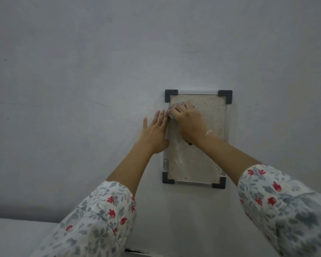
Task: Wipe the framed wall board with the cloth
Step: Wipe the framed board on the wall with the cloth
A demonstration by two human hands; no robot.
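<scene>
Pale, crumpled cloth (171,110) shows only as a small wad under your right hand (186,118), whose fingers are curled round it and press it to the upper left part of the board. The framed wall board (202,160) is a tall rectangle of mottled beige panel with a thin silvery rim and four black corner caps, hung flat on the grey painted wall (82,71). Your left hand (154,133) lies spread with straight fingers, palm on the wall and the board's left rim, holding nothing; it looks to be steadying the frame.

To wipe well, keep the wad flat under the fingers rather than bunched at the tips, so more cloth meets the panel. Work in overlapping passes from the top downward. The cloudy streaks low on the panel and the dark smudge (188,142) beside your right wrist suggest most of the surface is not yet clean.

Mind the black corner cap (170,95) just above your right hand: the cloth may snag there, so ease into the corner instead of sweeping through it. A small metal bracket (165,164) sits on the left rim low down, another catch point. Bare wall surrounds the board on every side, so your arms have free swing, though your left hand will block strokes along the left rim unless you shift it.
</scene>
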